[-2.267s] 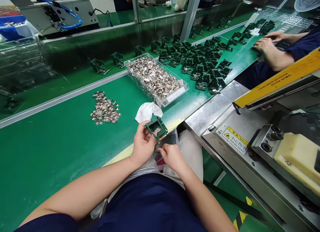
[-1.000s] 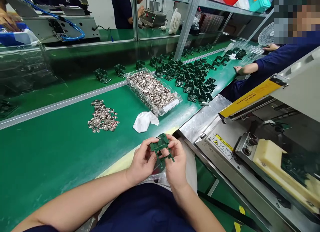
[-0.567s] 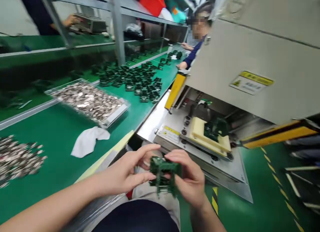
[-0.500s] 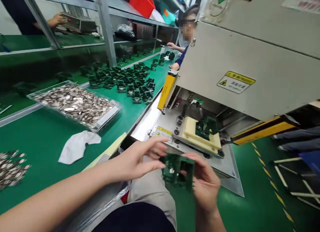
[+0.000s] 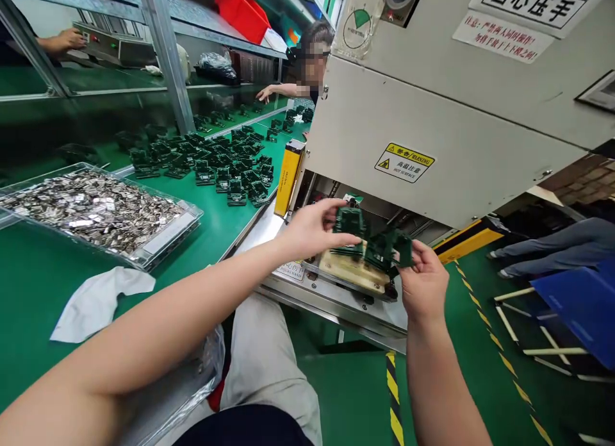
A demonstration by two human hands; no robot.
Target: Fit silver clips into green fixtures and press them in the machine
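Observation:
My left hand is closed on a dark green plastic part, held just over the left side of the cream fixture block in the press. With its thumb and fingers, my right hand grips the right end of a second dark green part at the fixture. That second part looks tilted; whether it still touches the block I cannot tell.
The press housing hangs above the fixture, with a yellow guard bar at its left. Many dark green parts and a clear tray of small metal pieces cover the left bench, near a white cloth. A co-worker's hand reaches in behind.
Both hands have moved forward to the fixture. The part held low by my right hand is now apparently in my left; my right hand has gone to the part at the fixture. The view has turned right.

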